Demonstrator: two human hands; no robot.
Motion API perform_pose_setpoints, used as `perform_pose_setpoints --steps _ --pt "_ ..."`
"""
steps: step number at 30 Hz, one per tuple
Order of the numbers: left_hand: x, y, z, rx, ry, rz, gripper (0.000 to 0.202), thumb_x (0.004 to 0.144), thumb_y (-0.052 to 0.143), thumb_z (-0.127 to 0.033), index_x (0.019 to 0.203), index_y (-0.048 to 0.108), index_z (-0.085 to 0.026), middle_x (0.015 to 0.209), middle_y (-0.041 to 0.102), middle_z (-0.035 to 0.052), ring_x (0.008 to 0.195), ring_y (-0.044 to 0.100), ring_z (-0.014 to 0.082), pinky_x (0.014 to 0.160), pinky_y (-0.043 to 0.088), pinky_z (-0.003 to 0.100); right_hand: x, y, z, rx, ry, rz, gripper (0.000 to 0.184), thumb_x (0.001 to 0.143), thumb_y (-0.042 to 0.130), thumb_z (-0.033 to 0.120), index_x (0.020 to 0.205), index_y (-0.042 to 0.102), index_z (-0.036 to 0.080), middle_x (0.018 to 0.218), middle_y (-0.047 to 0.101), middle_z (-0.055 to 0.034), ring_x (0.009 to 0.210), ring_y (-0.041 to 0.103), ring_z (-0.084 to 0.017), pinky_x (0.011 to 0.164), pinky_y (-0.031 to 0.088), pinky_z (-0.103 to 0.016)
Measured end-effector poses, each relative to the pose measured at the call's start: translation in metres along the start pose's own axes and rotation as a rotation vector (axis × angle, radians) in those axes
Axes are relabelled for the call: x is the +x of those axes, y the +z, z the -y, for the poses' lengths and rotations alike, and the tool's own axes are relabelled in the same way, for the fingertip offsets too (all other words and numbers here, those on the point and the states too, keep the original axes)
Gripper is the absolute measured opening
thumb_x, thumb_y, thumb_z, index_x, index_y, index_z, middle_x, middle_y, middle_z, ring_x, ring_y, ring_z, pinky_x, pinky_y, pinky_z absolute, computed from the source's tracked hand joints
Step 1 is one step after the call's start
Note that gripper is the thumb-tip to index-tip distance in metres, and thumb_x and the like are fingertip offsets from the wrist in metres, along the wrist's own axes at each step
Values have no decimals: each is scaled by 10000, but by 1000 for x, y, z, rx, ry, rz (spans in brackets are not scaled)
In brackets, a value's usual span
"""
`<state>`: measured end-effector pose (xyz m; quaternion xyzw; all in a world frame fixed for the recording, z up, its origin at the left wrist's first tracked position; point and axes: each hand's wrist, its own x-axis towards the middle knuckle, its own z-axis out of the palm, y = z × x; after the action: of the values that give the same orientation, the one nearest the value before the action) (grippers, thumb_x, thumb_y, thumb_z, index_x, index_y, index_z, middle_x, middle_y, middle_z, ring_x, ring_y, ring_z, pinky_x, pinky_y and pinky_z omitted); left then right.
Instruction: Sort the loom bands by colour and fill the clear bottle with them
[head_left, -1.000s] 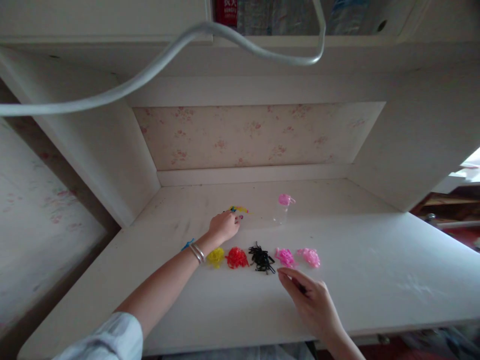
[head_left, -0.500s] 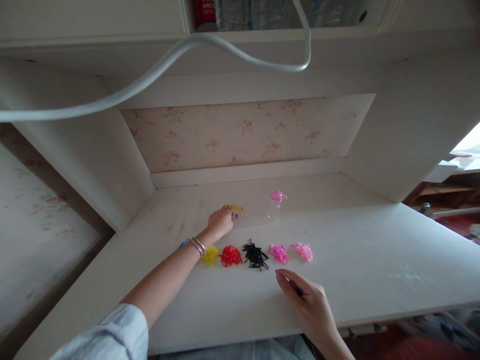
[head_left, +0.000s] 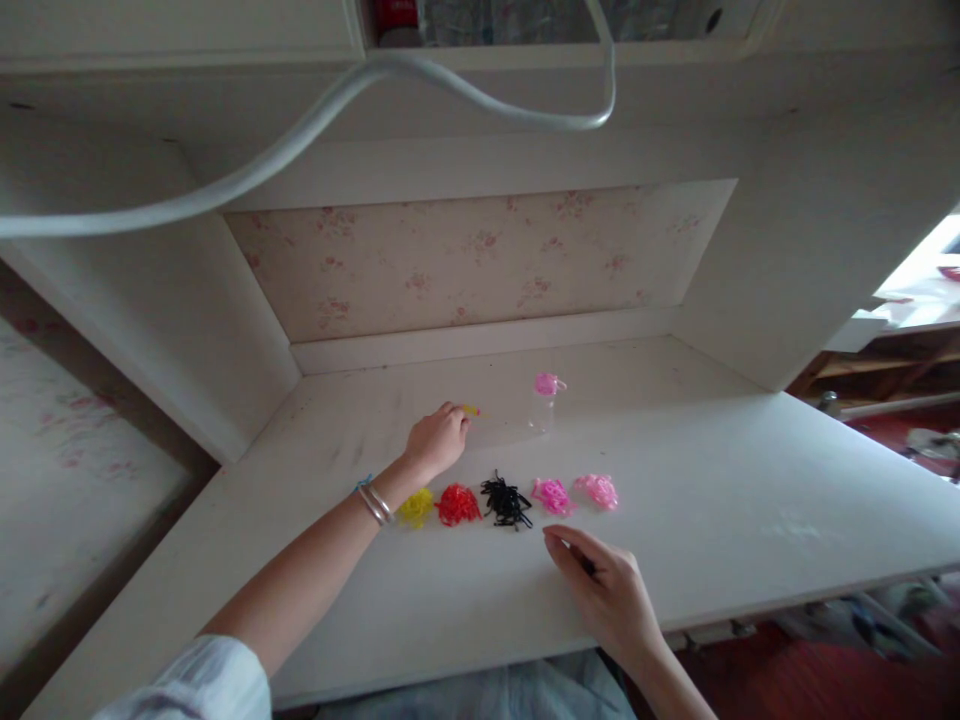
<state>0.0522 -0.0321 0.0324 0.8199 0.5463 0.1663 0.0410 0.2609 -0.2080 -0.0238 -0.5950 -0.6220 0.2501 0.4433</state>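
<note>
My left hand [head_left: 437, 441] reaches over the white tabletop, its fingers closed at a small yellow piece with a pink tip [head_left: 471, 410]. Most of that piece is hidden, so its kind is unclear. Under and beside the left wrist runs a row of small rubber-band piles: yellow [head_left: 417, 508], red [head_left: 458, 504], black [head_left: 506, 502], bright pink [head_left: 553, 496] and pale pink [head_left: 598, 491]. A bit of blue [head_left: 364, 483] shows behind the wrist. Nearer the front edge, my right hand [head_left: 606, 590] is curled, thumb against forefinger; whatever it holds is hidden.
A clear bottle with a pink cap [head_left: 546, 385] stands upright farther back on the tabletop [head_left: 712, 470]. White side panels and a floral back wall enclose the surface. Overhead, a white cable [head_left: 322, 120] loops in front of a shelf.
My left fingers have closed in on the yellow piece, and less of it shows. A small purple bit beside the fingers is no longer visible. The right hand keeps its curled pose.
</note>
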Motion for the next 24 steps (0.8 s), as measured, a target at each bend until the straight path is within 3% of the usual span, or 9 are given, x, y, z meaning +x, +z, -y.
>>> perform_pose_setpoints --steps 5,12,19,24 --pt "-6 -4 -40 -277 278 171 245 851 488 -321 847 709 -216 850 660 37 774 598 148 734 438 236 0 1 2 0 11 -8 351 847 507 428 864 712 144 520 454 18 470 370 -87 445 310 -194" --pt "-3 10 -82 -331 414 350 237 802 511 -307 841 729 -223 857 712 42 751 618 160 683 438 235 -1 1 0 -10 0 -10 370 849 496 438 878 715 141 505 411 24 463 347 -87 436 305 -192" --pt "3 22 -88 -316 387 402 236 783 521 -313 851 733 -234 850 727 37 745 633 166 646 429 232 -1 1 -2 8 18 -2 358 845 511 430 890 713 138 517 406 26 470 337 -84 439 298 -189" --pt "4 13 -70 -388 324 262 261 812 506 -331 867 726 -204 855 718 42 765 627 154 699 435 231 0 0 0 10 31 7 374 847 501 449 871 711 140 514 405 24 470 331 -88 439 292 -197"
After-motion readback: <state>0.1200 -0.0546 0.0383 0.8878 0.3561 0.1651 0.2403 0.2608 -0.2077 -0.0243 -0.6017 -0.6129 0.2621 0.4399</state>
